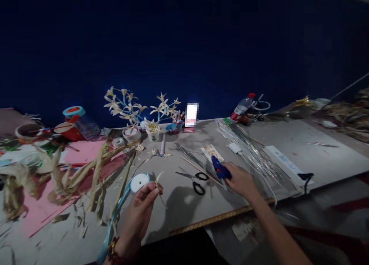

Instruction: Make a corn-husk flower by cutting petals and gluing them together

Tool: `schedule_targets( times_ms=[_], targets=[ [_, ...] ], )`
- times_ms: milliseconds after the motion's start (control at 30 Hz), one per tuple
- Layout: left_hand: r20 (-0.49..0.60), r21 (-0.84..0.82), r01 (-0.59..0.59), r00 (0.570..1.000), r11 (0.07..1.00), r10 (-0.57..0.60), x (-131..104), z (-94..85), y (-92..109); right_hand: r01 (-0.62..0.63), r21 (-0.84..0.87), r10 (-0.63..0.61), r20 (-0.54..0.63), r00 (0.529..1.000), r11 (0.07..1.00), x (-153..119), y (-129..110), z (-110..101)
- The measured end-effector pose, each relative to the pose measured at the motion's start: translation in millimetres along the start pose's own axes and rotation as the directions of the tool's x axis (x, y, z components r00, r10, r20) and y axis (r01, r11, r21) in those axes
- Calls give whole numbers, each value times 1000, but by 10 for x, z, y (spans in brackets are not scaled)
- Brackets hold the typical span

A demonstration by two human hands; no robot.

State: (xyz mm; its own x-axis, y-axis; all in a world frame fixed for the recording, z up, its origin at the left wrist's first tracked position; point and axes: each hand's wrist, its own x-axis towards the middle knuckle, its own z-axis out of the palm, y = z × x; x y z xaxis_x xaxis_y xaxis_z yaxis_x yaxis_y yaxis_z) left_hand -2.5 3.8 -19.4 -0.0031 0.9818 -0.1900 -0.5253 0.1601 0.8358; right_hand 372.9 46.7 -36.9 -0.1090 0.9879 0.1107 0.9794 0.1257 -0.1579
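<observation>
My left hand [142, 205] is closed, pinching a small pale husk flower piece [158, 178] by its base, with a thin stem trailing below. Just behind that hand lies a white spool [137, 184] with light blue tape. On the right, my right hand [240, 180] wraps around a dark blue glue gun [220, 169], whose nozzle end is hard to make out. Between both hands, scissors [192, 177] with black handles rest partly spread on the table. A printed paper card [210, 152] lies behind the glue gun.
Finished pale flowers [123, 103] stand in small pots at the back. Dried husks [72, 176] and pink paper [34, 219] cover the left. Thin wires [259, 161], a power strip [284, 163] and a tilted bottle [242, 107] are on the right. A ruler-like strip [216, 219] edges the front.
</observation>
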Motion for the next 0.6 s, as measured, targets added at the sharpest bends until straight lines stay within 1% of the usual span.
schedule_targets(
  times_ms=[100, 167, 233, 300, 367, 400, 433, 467, 500, 600],
  targets=[
    [-19, 17, -37, 999, 999, 37, 0, -31, 26, 42, 3, -42, 69, 997, 999, 43, 320, -3],
    [-44, 12, -58, 997, 998, 59, 8, -53, 54, 120, 11, -121, 139, 983, 993, 51, 492, -27],
    [-62, 6, -73, 995, 997, 73, 16, -72, 85, 180, 5, -178, 175, 968, 984, 58, 599, -85],
    [-67, 9, -83, 994, 997, 83, 22, -81, 115, 188, 6, -187, 129, 974, 982, 92, 594, -168],
    [-59, 15, -86, 994, 996, 86, 26, -71, 135, 159, 57, -160, 19, 987, 986, 184, 432, -242],
    [-53, 11, -87, 995, 996, 88, 27, -58, 140, 138, 118, -134, -37, 990, 983, 259, 287, -260],
    [-46, 7, -88, 995, 996, 88, 28, -40, 141, 142, 154, -134, -57, 989, 978, 356, 105, -260],
    [-40, 6, -89, 995, 996, 89, 28, -19, 140, 160, 183, -152, -57, 987, 970, 471, -107, -237],
    [-35, 5, -90, 995, 996, 90, 26, 3, 138, 181, 232, -179, -29, 983, 956, 601, -338, -193],
    [-31, -4, -95, 995, 995, 95, 7, 52, 135, 231, 298, -250, 26, 968, 926, 1013, -1027, 26]
  ],
)
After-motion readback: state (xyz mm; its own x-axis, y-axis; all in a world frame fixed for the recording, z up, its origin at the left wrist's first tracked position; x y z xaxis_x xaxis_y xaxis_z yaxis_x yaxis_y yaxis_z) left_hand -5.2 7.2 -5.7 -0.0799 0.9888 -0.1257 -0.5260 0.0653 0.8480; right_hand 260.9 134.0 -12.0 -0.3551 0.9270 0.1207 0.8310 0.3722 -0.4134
